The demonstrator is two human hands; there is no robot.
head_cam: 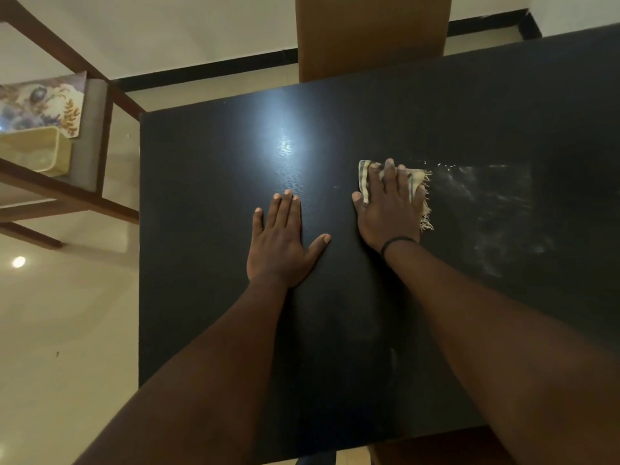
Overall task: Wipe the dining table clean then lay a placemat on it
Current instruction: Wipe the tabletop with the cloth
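The right hand (389,209) covers most of the cloth (417,182). The picture's edges cut off the table (208,297) on the right and the floral placemat (40,105) on the left.

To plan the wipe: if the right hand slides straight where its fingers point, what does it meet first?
Only bare dark table lies ahead of the right hand and its cloth; the way looks free until the far edge.

The right hand (389,209) presses a cloth (417,182) flat on the dark table (208,182); the left hand (281,243) rests flat beside it.
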